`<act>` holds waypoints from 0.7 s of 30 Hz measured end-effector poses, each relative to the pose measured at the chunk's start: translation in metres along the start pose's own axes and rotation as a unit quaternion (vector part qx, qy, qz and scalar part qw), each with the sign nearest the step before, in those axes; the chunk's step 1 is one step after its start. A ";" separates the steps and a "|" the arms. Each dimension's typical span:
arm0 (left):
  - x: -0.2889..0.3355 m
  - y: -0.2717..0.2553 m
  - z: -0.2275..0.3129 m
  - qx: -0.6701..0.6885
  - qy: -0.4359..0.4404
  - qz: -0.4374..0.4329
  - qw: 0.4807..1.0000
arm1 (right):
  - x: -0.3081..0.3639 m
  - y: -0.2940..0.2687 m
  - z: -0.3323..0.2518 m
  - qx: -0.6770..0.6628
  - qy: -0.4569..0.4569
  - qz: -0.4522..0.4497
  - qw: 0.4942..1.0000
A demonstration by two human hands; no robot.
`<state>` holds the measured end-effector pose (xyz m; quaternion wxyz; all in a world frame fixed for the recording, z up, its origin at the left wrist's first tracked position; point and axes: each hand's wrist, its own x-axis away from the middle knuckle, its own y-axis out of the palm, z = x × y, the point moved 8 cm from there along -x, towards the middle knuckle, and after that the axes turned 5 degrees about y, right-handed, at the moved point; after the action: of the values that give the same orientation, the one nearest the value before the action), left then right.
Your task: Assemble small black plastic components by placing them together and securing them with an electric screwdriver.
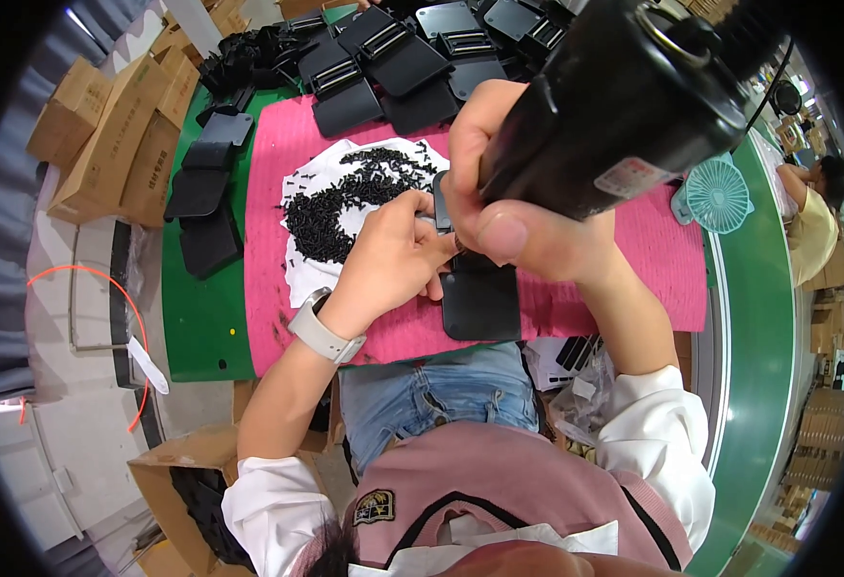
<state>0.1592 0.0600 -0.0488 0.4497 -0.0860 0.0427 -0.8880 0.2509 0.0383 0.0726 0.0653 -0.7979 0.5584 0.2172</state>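
Note:
My right hand (518, 216) is wrapped round a thick black electric screwdriver (604, 115) with a metal ring on top, held large and close to the camera. Its lower end is hidden behind that hand. My left hand (398, 252), with a pale watch on its wrist, has its fingertips pinched together beside a black plastic part (480, 306). Whatever lies between those fingertips is too small and covered to make out. The part rests on a pink foam mat (633, 279), partly under my hands. Left of them, a heap of small black screws (318, 229) lies on a white cloth (297, 287).
Stacked black parts with metal rods (383, 48) fill the far side of the table. More black plates (208, 197) line the green left edge (201, 327). A turquoise fan (718, 195) stands at right. Cardboard boxes (114, 139) stand beyond the left; another person (811, 221) sits far right.

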 end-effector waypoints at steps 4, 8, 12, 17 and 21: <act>-0.002 0.000 -0.004 -0.006 0.001 0.011 1.000 | 0.002 0.003 0.001 -0.002 0.004 -0.001 1.000; -0.003 0.002 0.001 -0.019 0.012 0.006 1.000 | 0.005 0.003 0.002 -0.005 0.006 -0.001 1.000; -0.005 0.003 -0.001 -0.021 0.004 0.006 1.000 | 0.005 0.002 -0.002 -0.007 0.000 -0.006 1.000; -0.005 0.001 0.009 -0.039 0.058 0.025 0.997 | 0.003 -0.013 -0.021 -0.089 -0.030 -0.058 0.994; 0.013 0.004 0.041 -0.063 0.203 0.034 0.977 | 0.019 -0.064 -0.056 -0.099 -0.077 0.009 0.992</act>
<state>0.1630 0.0472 -0.0079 0.4556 0.0694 0.1916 -0.8665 0.3299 0.0260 0.1059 0.0268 -0.7765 0.5344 0.3328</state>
